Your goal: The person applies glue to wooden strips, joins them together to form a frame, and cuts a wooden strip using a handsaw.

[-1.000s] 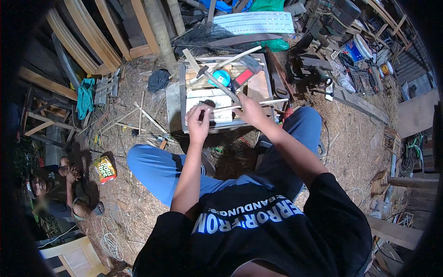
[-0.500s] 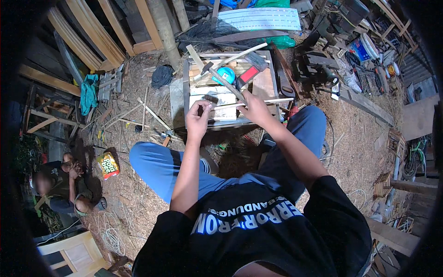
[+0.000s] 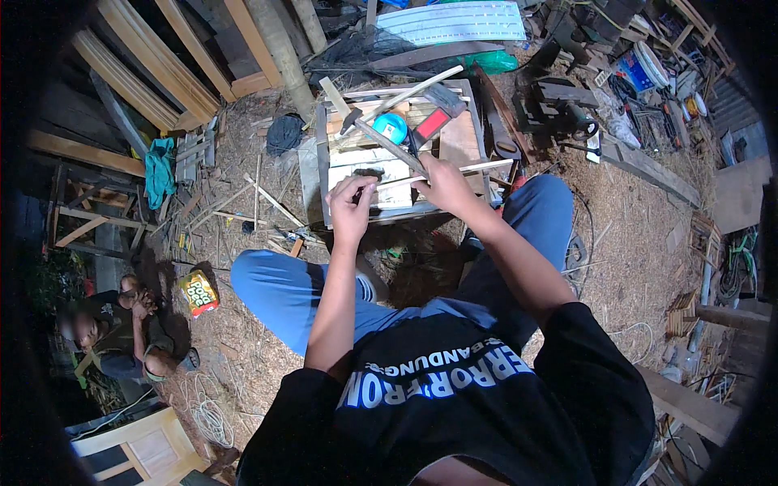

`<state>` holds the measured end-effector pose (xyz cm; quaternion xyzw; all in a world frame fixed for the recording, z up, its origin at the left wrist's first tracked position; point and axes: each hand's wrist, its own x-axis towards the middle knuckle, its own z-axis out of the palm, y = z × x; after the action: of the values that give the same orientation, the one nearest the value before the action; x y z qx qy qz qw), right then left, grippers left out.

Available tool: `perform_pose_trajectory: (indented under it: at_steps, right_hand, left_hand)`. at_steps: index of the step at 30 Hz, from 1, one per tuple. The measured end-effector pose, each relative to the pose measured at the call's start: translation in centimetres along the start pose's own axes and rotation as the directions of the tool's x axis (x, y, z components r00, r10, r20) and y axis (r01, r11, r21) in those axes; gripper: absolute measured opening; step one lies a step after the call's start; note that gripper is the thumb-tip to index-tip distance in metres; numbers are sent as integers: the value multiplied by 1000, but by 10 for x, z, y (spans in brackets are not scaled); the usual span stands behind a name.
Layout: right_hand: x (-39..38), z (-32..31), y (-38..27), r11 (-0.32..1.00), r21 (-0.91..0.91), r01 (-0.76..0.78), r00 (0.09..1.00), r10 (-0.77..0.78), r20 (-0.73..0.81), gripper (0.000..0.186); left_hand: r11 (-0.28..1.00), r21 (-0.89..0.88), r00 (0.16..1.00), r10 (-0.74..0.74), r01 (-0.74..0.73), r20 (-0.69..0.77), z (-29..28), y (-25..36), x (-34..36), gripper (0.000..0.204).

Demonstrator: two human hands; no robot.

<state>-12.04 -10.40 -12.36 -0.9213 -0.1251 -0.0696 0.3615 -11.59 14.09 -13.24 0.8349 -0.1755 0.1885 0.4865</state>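
Hammer (image 3: 397, 153) shifted left, hands (image 3: 446, 188) gripping it and a strip (image 3: 484, 165) above the crate (image 3: 397, 216) on littered ground (image 3: 251, 340).

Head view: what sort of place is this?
Likely a makeshift woodworking area: long tan wooden frames at upper left, thin pale wooden offcuts on the brown littered ground, and a dark-headed hammer in the right hand.

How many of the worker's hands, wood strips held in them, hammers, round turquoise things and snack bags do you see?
Left hand and right hand: 2
Held wood strip: 1
Hammer: 1
Round turquoise thing: 1
Snack bag: 1
Total: 6
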Motion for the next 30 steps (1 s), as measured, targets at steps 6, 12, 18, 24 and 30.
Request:
perform_pose_trajectory:
  at_steps: [6, 12, 18, 24, 30]
  right_hand:
    - [0, -4, -2, 999, 25, 28, 1000, -29, 12, 41]
    - [-1, -2, 2, 997, 38, 63, 998, -62, -18, 41]
    - [-1, -1, 2, 998, 1, 62, 998, -62, -21, 41]
    - [0, -4, 0, 999, 4, 40, 999, -40, 7, 39]
    - [-1, -5, -2, 999, 5, 44, 999, -44, -15, 39]
  left_hand:
    - [983, -86, 985, -165, 159, -59, 11, -3, -7, 10]
    - [990, 129, 998, -60, 61, -9, 6, 1, -6, 7]
    - [984, 175, 999, -36, 40, -30, 9, 3, -9, 9]
    - [981, 192, 999, 0, 6, -32, 9, 2, -11, 10]
    - [984, 179, 1000, 0, 2, -13, 8, 3, -10, 9]
